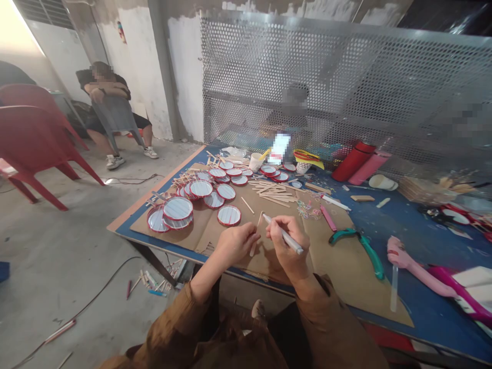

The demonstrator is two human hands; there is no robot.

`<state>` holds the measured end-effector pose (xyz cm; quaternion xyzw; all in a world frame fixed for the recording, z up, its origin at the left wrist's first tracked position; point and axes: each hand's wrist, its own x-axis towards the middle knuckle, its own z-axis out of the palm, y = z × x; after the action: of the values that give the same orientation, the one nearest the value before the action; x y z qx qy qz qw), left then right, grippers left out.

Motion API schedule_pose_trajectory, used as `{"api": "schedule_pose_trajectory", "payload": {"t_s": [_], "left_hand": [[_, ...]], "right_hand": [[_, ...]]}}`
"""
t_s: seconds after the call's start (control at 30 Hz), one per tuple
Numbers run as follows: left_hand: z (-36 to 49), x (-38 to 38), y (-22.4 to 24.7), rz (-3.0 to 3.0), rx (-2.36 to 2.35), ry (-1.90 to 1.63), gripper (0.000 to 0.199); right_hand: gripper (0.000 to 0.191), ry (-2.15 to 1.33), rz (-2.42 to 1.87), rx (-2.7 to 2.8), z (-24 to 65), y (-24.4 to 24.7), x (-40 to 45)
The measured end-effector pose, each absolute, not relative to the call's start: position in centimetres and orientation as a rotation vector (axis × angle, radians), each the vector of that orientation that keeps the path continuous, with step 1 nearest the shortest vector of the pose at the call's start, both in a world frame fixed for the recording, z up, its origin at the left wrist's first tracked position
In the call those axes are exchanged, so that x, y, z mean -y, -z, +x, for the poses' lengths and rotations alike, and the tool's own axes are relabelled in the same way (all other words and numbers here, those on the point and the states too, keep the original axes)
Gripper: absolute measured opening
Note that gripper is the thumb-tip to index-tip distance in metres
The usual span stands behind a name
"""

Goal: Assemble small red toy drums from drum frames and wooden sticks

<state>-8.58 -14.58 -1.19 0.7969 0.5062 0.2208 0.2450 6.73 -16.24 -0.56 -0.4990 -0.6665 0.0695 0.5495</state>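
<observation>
My left hand [236, 242] is closed around a thin wooden craft stick [252, 250], which pokes out above and below the fingers. In my right hand [289, 243] is a white marker pen [291, 241], its tip close to the stick's upper end. Whether tip and stick touch, I cannot tell. Both hands are over a brown cardboard sheet [323, 256]. Just beyond them lie a loose stick [248, 205] and a red-rimmed round disc [229, 216]. Several more such discs [178, 208] are piled to the left, and a heap of sticks [274, 193] lies ahead.
Right of my hands are teal-handled pliers [371, 253], a pink glue gun [418, 271] and coloured rubber bands [308, 209]. A lit phone [279, 148], paper cup [255, 162] and red bottle [352, 160] stand at the back before a perforated metal panel [246, 66]. A person [111, 97] sits far left.
</observation>
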Motion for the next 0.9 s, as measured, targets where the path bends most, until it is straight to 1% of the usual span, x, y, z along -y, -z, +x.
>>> {"api": "schedule_pose_trajectory", "payload": {"t_s": [0.37,0.63,0.9], "left_hand": [[-8.54,14.59,1.27,2.184,-1.400,-0.595,0.022],[-8.50,14.51,1.39,2.177,-1.392,-0.612,0.021],[-8.51,14.53,1.28,2.173,-1.398,-0.603,0.021]], "right_hand": [[0.010,-0.148,-1.176,1.616,6.60,0.25,16.42],[0.013,-0.069,-1.240,1.544,6.73,0.24,16.47],[0.012,-0.102,-1.199,1.540,6.70,0.51,16.24]]}}
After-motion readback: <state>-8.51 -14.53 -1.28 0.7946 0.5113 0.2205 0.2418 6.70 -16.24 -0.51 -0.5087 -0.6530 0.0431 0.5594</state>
